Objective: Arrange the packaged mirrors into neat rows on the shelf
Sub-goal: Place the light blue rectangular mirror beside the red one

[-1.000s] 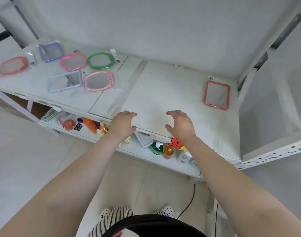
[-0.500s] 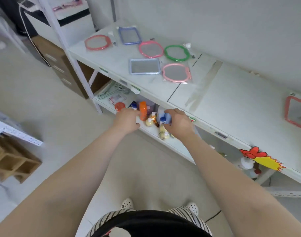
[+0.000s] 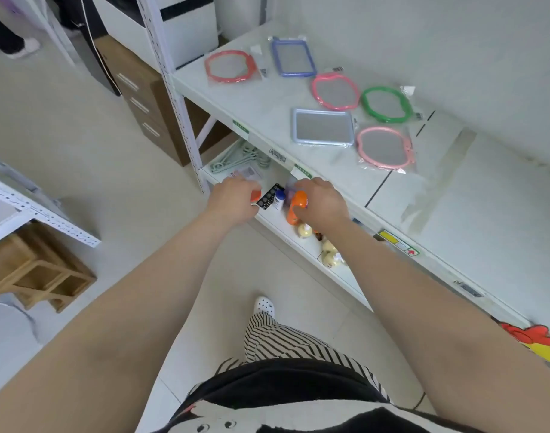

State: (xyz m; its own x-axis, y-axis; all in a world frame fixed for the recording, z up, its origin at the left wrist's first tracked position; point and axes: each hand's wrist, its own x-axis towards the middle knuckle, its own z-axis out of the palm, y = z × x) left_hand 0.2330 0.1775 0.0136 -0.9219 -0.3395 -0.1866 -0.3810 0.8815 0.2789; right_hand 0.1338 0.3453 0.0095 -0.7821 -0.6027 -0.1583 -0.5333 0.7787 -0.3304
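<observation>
Six packaged mirrors [image 3: 323, 127] on shelf [image 3: 255, 107], four oval, two rectangular

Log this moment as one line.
left hand: curled, empty | right hand: curled, empty | six packaged plastic-framed mirrors: untouched on white shelf

You stand on a pale tiled floor [image 3: 80, 126] facing a plain white wall [image 3: 423, 39]. Far left of the white metal upright [image 3: 170, 76] sits a brown drawer cabinet [image 3: 142, 98], with a white box [image 3: 173, 23] above it. At your near left, a wooden stool [image 3: 36, 270] lies under another perforated white rack [image 3: 39, 210]. Light is soft and even.
</observation>
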